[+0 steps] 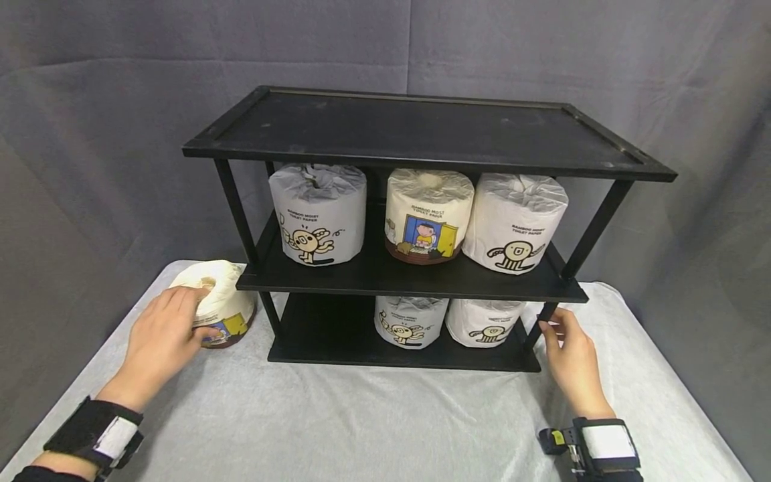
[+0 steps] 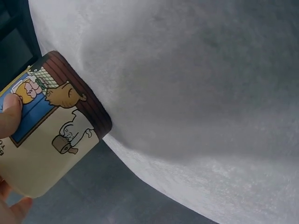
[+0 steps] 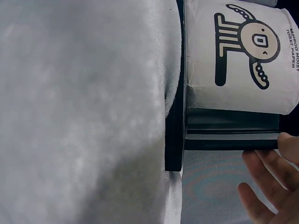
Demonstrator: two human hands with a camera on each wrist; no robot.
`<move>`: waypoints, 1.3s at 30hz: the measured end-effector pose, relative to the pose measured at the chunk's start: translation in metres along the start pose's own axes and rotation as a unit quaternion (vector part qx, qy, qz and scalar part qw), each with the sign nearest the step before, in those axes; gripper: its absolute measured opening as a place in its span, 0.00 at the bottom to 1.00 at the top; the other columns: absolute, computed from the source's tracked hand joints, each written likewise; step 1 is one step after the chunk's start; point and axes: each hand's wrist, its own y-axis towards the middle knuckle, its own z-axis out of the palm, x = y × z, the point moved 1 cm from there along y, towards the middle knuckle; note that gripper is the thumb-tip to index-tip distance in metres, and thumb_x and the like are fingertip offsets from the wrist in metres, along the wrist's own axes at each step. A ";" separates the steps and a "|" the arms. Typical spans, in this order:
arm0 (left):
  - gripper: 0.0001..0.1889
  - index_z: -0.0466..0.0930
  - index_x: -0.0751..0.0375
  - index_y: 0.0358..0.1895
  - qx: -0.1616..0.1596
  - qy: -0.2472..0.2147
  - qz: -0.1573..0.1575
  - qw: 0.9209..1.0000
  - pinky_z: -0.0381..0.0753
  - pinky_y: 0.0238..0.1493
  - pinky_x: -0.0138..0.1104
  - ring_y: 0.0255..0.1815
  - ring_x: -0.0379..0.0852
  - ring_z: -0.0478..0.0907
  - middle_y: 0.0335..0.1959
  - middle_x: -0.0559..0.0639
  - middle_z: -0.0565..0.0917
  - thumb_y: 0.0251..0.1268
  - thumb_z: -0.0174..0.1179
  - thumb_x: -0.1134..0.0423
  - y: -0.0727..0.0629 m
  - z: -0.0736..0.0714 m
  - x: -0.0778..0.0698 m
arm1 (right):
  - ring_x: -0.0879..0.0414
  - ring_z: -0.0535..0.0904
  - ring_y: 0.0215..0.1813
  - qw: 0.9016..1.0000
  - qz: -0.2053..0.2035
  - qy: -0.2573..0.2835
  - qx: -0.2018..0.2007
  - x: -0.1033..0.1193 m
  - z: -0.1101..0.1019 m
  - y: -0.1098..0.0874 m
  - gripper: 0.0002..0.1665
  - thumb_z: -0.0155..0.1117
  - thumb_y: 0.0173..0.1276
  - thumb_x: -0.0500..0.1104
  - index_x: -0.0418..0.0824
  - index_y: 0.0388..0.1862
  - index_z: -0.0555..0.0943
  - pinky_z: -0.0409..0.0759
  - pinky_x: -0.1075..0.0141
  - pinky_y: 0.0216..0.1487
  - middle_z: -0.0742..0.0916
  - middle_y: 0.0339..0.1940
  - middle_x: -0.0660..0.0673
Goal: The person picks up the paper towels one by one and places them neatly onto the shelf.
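Note:
My left hand [image 1: 165,328] grips a cream toilet paper roll [image 1: 231,304] that stands on the cloth left of the black shelf. In the left wrist view, the thumb presses the printed side of this roll [image 2: 70,126] while other fingers reach over its top end. With thumb and fingers on either side, my right hand [image 1: 572,355] pinches the lower right front post [image 1: 540,328] of the shelf [image 1: 403,284]. The right wrist view has a white wrapped roll [image 3: 233,93] on the bottom board, close by the post.
On the middle board stand a white roll [image 1: 325,214] at left, a cream roll [image 1: 424,214] at centre and another white roll [image 1: 518,221] at right. Two white rolls [image 1: 409,325] sit below. A light cloth [image 1: 337,422] covers the table; grey curtain [image 1: 337,40] hangs behind.

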 end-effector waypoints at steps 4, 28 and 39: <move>0.38 0.72 0.69 0.54 0.001 0.007 0.007 1.000 0.68 0.54 0.54 0.52 0.65 0.72 0.47 0.64 0.78 0.32 0.80 0.66 -0.002 -0.002 -0.001 | 0.32 0.82 0.42 1.000 -0.004 0.002 -0.002 0.000 0.000 0.000 0.13 0.60 0.71 0.29 0.31 0.53 0.74 0.78 0.42 0.45 0.85 0.43 0.28; 0.31 0.73 0.74 0.51 -0.043 0.007 0.077 0.996 0.67 0.59 0.52 0.52 0.66 0.72 0.47 0.65 0.77 0.35 0.68 0.74 -0.025 -0.016 -0.025 | 0.32 0.82 0.42 1.000 0.002 0.006 -0.002 0.003 0.000 0.001 0.13 0.60 0.71 0.30 0.31 0.53 0.73 0.77 0.42 0.45 0.84 0.44 0.27; 0.23 0.73 0.77 0.50 -0.064 0.018 0.097 0.993 0.65 0.59 0.57 0.53 0.67 0.72 0.47 0.68 0.77 0.50 0.53 0.65 -0.035 -0.026 -0.044 | 0.32 0.82 0.43 1.000 0.005 -0.003 0.004 0.004 0.000 0.001 0.13 0.59 0.72 0.30 0.30 0.54 0.73 0.77 0.42 0.46 0.84 0.44 0.28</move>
